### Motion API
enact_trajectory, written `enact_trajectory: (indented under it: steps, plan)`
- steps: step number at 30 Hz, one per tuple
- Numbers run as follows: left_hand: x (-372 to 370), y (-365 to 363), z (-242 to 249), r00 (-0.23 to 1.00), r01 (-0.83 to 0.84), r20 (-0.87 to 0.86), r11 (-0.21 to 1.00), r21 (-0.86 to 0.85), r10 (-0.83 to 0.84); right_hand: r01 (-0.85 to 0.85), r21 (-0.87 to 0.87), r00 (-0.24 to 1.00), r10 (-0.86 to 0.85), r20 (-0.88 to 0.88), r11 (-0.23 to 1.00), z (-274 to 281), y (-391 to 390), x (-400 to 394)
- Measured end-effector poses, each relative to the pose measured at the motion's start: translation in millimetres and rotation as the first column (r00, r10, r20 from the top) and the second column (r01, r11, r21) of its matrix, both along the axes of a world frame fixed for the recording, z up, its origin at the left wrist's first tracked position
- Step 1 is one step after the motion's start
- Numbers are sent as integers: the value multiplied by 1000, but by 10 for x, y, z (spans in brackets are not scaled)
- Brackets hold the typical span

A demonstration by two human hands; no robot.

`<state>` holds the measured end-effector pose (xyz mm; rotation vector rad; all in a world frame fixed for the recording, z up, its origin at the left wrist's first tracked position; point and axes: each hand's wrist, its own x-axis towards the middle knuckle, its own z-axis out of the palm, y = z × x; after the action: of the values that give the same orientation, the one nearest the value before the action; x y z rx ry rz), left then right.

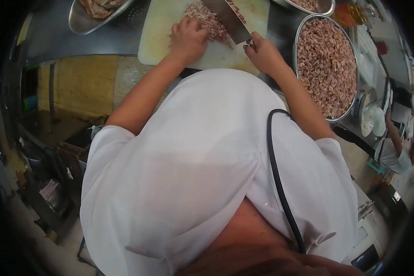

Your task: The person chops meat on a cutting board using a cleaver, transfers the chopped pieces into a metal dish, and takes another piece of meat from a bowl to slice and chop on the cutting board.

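Note:
A white cutting board (158, 34) lies on the metal counter, with chopped meat (207, 18) heaped on it. The wide blade of a cleaver (230, 20) stands over the heap, its tip end cut off by the top of the view. My right hand (263, 53) is wrapped round the cleaver's handle at the board's right side. Fingers bent, my left hand (188, 39) rests on the left part of the meat; whether it grips any pieces is hidden.
A large oval tray (295, 50) full of chopped meat stands right of the board. Another tray (326, 9) with chopped meat is behind it. At the upper left, a metal bowl (80, 27) holds larger meat pieces. Another person (393, 152) is at the far right.

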<state>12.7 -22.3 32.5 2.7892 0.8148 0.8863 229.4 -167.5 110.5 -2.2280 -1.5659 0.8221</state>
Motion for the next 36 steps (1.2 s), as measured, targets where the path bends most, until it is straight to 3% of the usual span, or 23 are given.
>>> enact_trajectory:
  steps: [2, 9, 12, 15, 17, 18, 20, 21, 23, 24, 26, 32, 36]
  plan:
    - [58, -54, -32, 977, 29, -210, 999, -19, -32, 45, 9, 999, -45, -30, 999, -36, -21, -11]
    - [225, -64, -4, 927, 9, -375, 998, -55, -29, 52, -34, 998, -53, -28, 998, 24, 12, -30]
    - [238, -52, -53, 936, 56, -347, 998, -20, -59, 62, -18, 997, -63, -37, 998, -57, 13, -38]
    - [222, -40, 76, 973, -31, -230, 999, -7, 29, 65, 4, 997, -65, -36, 998, -93, 7, -29]
    - [114, 34, 283, 977, -174, -133, 984, -49, 166, 58, 8, 997, -57, -43, 998, -98, 3, -47]
    - [41, 66, 302, 976, -175, -136, 983, -46, 168, 44, 19, 998, -43, -47, 999, -93, 2, -38]
    - [-138, 150, 304, 922, -335, -230, 939, -76, 311, 30, 25, 998, -29, -51, 999, -16, -6, -66]
    - [-236, 166, 236, 920, -339, -234, 937, -79, 313, 26, 6, 996, -25, -88, 1000, 108, -22, -129]
    - [-384, 223, 70, 971, -239, -44, 968, -76, 236, 17, -6, 992, -17, -128, 1000, 261, -52, -210]
    - [-419, 258, 59, 970, -242, -49, 967, -79, 239, -1, 60, 988, 11, -154, 998, 305, -77, -235]
    - [-450, 330, 10, 975, -168, 118, 970, -176, 190, -18, 121, 984, 39, -173, 992, 431, -108, -301]
    - [-378, 426, -156, 930, -287, 174, 935, -211, 324, -74, 45, 976, 82, -202, 996, 541, -95, -411]
    - [-259, 314, -210, 952, -244, 154, 958, -148, 266, -137, -28, 983, 132, -130, 990, 525, -43, -420]
